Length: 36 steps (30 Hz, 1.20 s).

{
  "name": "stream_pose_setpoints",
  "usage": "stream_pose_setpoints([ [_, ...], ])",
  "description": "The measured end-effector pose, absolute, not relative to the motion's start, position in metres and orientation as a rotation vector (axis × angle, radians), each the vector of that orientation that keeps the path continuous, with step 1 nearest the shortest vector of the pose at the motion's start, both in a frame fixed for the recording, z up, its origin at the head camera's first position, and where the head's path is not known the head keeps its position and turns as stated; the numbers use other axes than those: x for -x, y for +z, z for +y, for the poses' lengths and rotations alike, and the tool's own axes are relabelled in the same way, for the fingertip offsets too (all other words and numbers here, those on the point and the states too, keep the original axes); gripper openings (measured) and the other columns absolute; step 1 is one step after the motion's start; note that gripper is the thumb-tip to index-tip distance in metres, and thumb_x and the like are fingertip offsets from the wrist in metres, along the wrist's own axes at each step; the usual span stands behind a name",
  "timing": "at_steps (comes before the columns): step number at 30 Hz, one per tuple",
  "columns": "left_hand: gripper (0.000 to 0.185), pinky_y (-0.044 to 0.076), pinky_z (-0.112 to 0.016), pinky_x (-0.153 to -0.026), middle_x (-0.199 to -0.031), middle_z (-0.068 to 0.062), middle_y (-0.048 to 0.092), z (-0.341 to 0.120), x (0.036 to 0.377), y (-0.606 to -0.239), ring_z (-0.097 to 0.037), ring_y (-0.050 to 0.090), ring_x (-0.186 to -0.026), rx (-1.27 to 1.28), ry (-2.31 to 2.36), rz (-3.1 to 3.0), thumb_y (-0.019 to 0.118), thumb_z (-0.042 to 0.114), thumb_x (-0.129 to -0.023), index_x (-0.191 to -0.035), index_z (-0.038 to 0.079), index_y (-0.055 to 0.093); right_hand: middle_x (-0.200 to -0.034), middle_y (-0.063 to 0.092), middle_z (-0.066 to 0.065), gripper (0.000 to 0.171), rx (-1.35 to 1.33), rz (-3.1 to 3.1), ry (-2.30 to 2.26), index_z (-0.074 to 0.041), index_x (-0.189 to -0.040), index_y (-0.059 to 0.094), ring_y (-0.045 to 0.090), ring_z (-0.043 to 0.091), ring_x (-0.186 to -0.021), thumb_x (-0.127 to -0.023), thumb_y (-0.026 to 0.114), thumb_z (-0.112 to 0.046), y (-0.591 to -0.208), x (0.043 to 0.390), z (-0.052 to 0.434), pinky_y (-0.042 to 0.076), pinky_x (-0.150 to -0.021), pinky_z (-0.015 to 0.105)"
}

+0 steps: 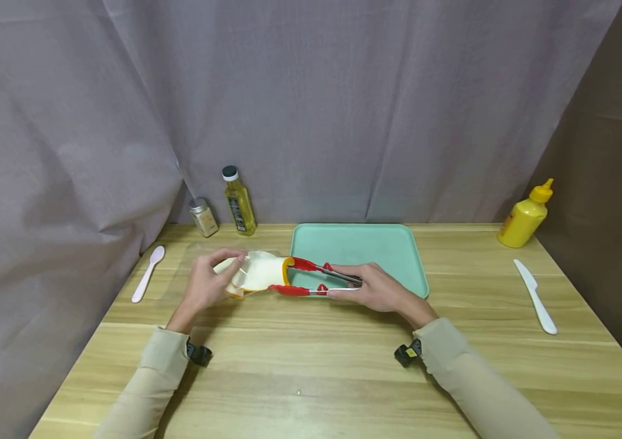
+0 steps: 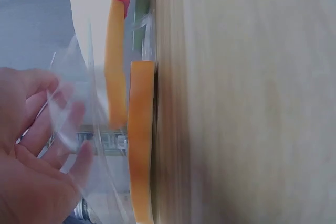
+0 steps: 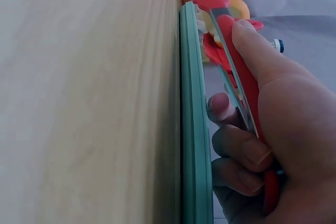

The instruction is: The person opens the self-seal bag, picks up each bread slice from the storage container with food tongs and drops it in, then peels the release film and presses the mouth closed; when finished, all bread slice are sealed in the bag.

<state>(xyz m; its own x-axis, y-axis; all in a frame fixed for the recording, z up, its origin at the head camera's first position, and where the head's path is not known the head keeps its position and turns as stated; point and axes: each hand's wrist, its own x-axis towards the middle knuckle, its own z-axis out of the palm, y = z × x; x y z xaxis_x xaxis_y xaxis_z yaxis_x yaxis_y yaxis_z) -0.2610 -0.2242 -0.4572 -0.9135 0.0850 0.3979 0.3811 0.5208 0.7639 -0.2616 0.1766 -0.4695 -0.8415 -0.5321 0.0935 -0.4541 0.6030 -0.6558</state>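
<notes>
My left hand (image 1: 211, 280) holds the edge of a clear plastic bag (image 2: 102, 169), some of its fingers showing through the film. In my right hand (image 1: 374, 286) is a pair of tongs (image 1: 292, 291) with red tips and metal arms. The tongs' tips grip the crust end of a white bread slice (image 1: 263, 270) with an orange crust. That slice lies partly within the bag's mouth, tilted above another bread slice (image 2: 140, 140) low in the bag near the table. A green tray (image 1: 352, 241) lies under and behind the tongs.
An oil bottle (image 1: 240, 207) and a small seasoning jar (image 1: 203, 218) stand at the back left. A white spoon (image 1: 149, 274) lies at the left edge. To the right are a yellow squeeze bottle (image 1: 525, 218) and a white knife (image 1: 536, 299). A grey curtain (image 1: 311, 110) hangs behind the table.
</notes>
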Motion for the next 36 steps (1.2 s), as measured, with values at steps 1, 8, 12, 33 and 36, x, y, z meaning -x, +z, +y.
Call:
stream_pose_setpoints([
  [1,0.018,0.055,-0.05,-0.113,-0.12,-0.011,0.083,-0.2241,0.2609,-0.4575,-0.032,0.075,-0.123,0.38,-1.34,-2.439,0.076,0.022,-0.104,-0.115,0.01,0.084,-0.154,0.064,-0.006,0.079,0.834,2.713,-1.06,-0.032,-0.155,0.06,0.065,0.011,-0.129,-0.089,0.078,-0.071,-0.4686,0.2606,0.1771,0.056,-0.108,0.04],
  [8,0.016,0.055,-0.028,-0.112,-0.116,-0.009,0.084,-0.2229,0.2592,-0.4563,-0.029,0.076,-0.122,0.322,-1.363,-2.342,0.076,0.021,-0.104,-0.112,0.01,0.084,-0.156,0.062,-0.006,0.077,0.823,2.702,-1.053,-0.032,-0.155,0.06,0.064,0.012,-0.126,-0.09,0.079,-0.068,-0.4638,0.2572,0.1802,0.055,-0.106,0.04],
  [12,0.016,0.05,-0.014,-0.109,-0.115,-0.008,0.084,-0.2221,0.2585,-0.4559,-0.027,0.076,-0.122,0.313,-1.389,-2.317,0.076,0.02,-0.103,-0.112,0.01,0.084,-0.156,0.062,-0.006,0.077,0.814,2.692,-1.063,-0.033,-0.155,0.06,0.063,0.012,-0.122,-0.09,0.079,-0.069,-0.4623,0.2559,0.1807,0.054,-0.103,0.037],
  [33,0.014,0.053,-0.047,-0.12,-0.118,-0.008,0.083,-0.2235,0.2618,-0.4612,-0.029,0.074,-0.124,0.53,-1.37,-2.556,0.077,0.016,-0.103,-0.112,0.008,0.083,-0.155,0.064,-0.001,0.08,0.787,2.712,-0.99,-0.029,-0.155,0.06,0.062,0.015,-0.112,-0.088,0.081,-0.068,-0.4609,0.2523,0.1768,0.053,-0.094,0.036],
  [36,0.014,0.055,-0.035,-0.116,-0.118,-0.011,0.083,-0.2224,0.2609,-0.4581,-0.02,0.076,-0.118,0.486,-1.412,-2.453,0.077,0.014,-0.102,-0.113,0.006,0.081,-0.156,0.063,-0.001,0.081,0.79,2.715,-0.98,-0.028,-0.155,0.06,0.063,0.013,-0.117,-0.088,0.079,-0.071,-0.4607,0.2524,0.1764,0.054,-0.1,0.037],
])
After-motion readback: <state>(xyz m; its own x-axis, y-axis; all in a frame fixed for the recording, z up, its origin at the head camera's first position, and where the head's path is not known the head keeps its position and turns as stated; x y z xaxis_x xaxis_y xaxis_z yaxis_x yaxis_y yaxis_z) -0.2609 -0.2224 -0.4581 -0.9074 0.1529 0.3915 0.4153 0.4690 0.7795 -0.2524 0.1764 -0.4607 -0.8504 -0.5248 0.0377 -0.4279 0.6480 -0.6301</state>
